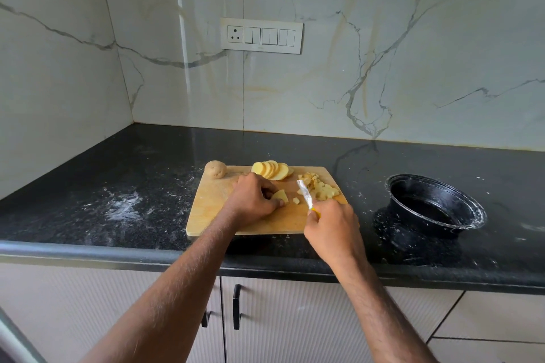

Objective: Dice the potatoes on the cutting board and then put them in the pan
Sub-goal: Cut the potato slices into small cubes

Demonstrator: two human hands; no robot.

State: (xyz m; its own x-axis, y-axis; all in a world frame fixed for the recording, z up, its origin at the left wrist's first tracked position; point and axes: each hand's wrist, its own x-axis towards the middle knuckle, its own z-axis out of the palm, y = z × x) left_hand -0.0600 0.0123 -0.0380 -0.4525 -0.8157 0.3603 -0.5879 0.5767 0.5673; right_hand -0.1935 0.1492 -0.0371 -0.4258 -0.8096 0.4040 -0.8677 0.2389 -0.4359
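Note:
A wooden cutting board (224, 215) lies on the black counter. My left hand (253, 196) pinches a stack of potato slices (280, 195) at the board's middle. My right hand (330, 227) grips a yellow-handled knife (305, 193) whose blade points up and away, just right of that stack. One small cube (295, 200) lies between stack and blade. A heap of diced potato (320, 187) sits at the board's right side. A fan of round slices (272, 169) lies at the far edge. A whole unpeeled potato (216, 169) rests at the far left corner. The black pan (436, 206) stands to the right.
White powdery smears (124, 206) cover the counter left of the board and around the pan. A marble wall with a switch plate (261, 35) rises behind. Cabinet doors with black handles (236, 306) are below the counter edge.

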